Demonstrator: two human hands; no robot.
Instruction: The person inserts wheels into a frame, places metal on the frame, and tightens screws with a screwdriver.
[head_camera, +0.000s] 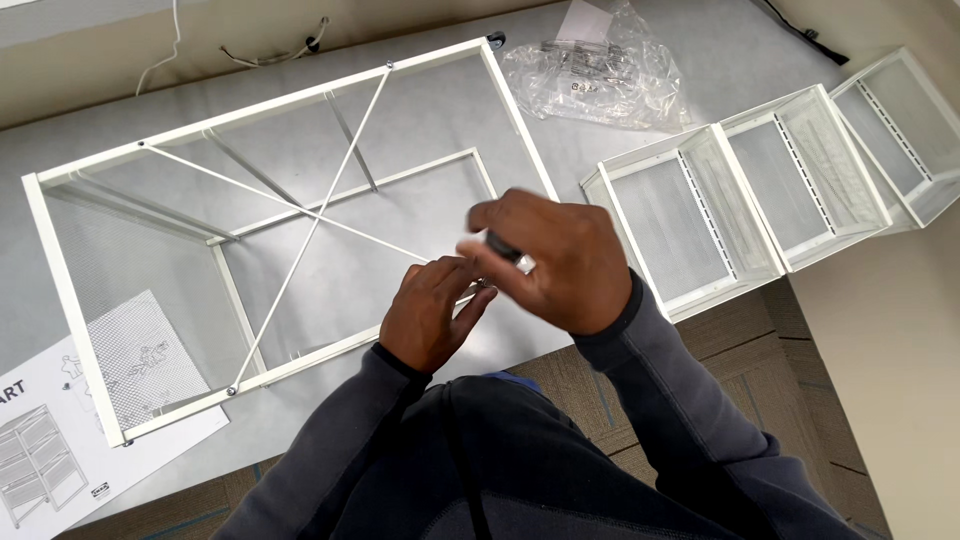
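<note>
Over the frame (290, 215) at 6 o'clock, left hand (430, 315) and right hand (545, 262) pinched a small dark tool (503, 247); cross-braces were on, mesh baskets (770, 180) at 3 o'clock unmounted.

Seen from above: a grey sheet (700, 60) spread across brown carpet tiles (760, 330) with faint seams. Along the top edge, a pale beige strip of wall or baseboard (90, 70), crossed by a white cable (172, 45). At the right, a cream panel (890, 380) (whether board or wall cannot be told). Lit evenly and softly, without hard shadows.
</note>
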